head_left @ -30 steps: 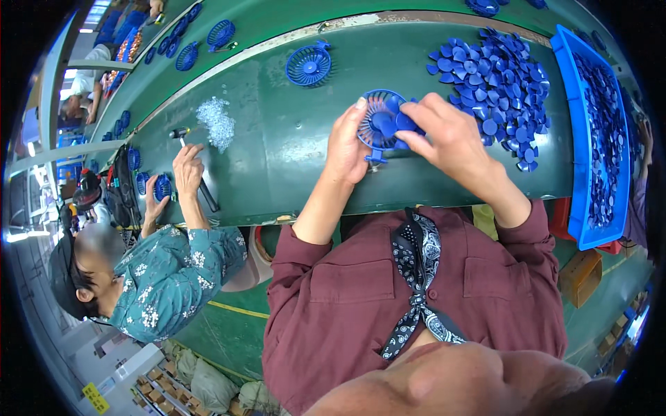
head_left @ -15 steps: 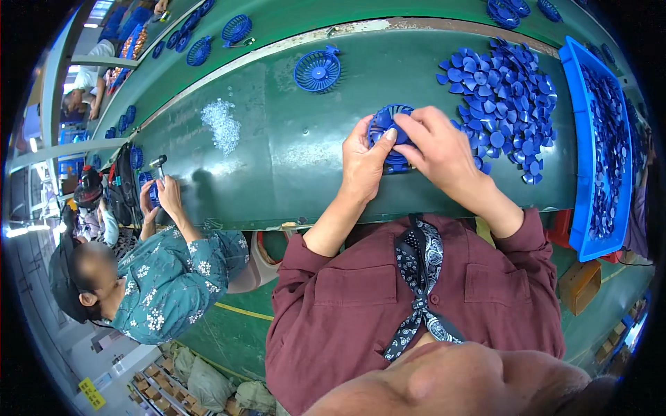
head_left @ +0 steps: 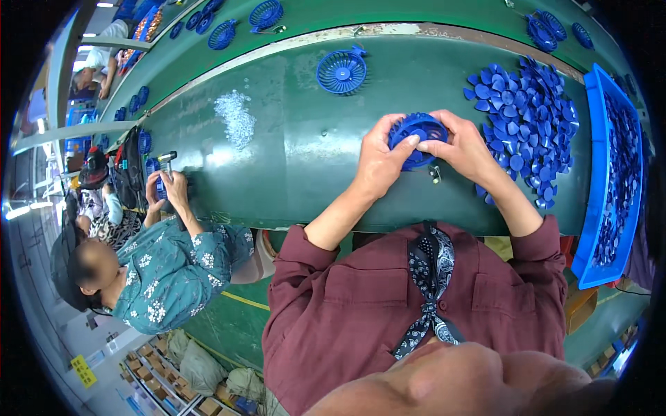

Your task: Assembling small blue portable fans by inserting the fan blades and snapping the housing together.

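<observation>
Both my hands grip a round blue fan cage [head_left: 419, 126] above the green table, one at each side of its rim. My left hand [head_left: 378, 159] has its fingers wrapped round the left edge, with the thumb pressing inside. From the other side my right hand [head_left: 468, 147] closes on the rim, its thumb also reaching in. A blue blade piece appears to sit inside the cage, partly covered by the thumbs. Just below hangs or lies a small metallic part [head_left: 435, 173]; I cannot tell whether it is attached. Farther off, another slatted blue fan cage [head_left: 342, 72] rests on the table.
Right of my hands spreads a pile of blue fan blades [head_left: 531, 125]. A blue bin [head_left: 594, 194] of similar blades stands beyond it. Small clear pieces [head_left: 236, 119] lie at left. A co-worker [head_left: 173, 267] sits there holding a hammer [head_left: 167, 158]. More cages [head_left: 266, 15] line the far strip.
My right hand has shifted from over the cage's opening to its right rim. The cage is tilted differently, and the small metallic part now shows below it. The whole view has shifted slightly.
</observation>
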{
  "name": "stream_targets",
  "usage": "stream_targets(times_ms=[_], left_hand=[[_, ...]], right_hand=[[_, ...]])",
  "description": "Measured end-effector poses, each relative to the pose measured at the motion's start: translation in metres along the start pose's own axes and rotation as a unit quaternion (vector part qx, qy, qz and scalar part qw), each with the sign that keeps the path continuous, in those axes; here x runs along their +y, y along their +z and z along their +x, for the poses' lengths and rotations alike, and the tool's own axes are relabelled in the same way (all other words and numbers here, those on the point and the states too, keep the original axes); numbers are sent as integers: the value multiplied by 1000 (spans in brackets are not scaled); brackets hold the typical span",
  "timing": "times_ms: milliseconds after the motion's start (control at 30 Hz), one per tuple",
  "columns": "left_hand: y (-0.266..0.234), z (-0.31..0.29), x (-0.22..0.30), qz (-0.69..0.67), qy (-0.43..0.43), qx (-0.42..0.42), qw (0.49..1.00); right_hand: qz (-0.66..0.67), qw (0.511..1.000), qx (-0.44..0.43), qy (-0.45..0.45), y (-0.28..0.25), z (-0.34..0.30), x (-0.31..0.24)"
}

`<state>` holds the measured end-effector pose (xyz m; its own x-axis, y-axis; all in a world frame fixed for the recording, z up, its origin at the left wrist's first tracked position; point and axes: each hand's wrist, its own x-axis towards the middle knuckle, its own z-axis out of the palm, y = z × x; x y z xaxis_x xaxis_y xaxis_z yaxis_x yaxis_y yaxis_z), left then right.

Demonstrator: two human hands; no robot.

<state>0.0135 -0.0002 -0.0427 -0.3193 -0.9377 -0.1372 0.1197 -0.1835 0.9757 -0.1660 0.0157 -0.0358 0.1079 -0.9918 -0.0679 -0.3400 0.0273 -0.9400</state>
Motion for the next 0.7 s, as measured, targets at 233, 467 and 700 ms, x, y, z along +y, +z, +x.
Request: stream_targets(times_ms=[233,467,700], left_hand=[[-8,6,7,-124,-64,22,990],[8,-6,0,-125,-59,1,990],[15,-15,8,-241,-58,8,969]], right_hand=[[-280,923,94,-247,3,-10,-37],[-316,926,58,-198,12,-13,-30],[-317,918,95,-220,19,-19,-41]])
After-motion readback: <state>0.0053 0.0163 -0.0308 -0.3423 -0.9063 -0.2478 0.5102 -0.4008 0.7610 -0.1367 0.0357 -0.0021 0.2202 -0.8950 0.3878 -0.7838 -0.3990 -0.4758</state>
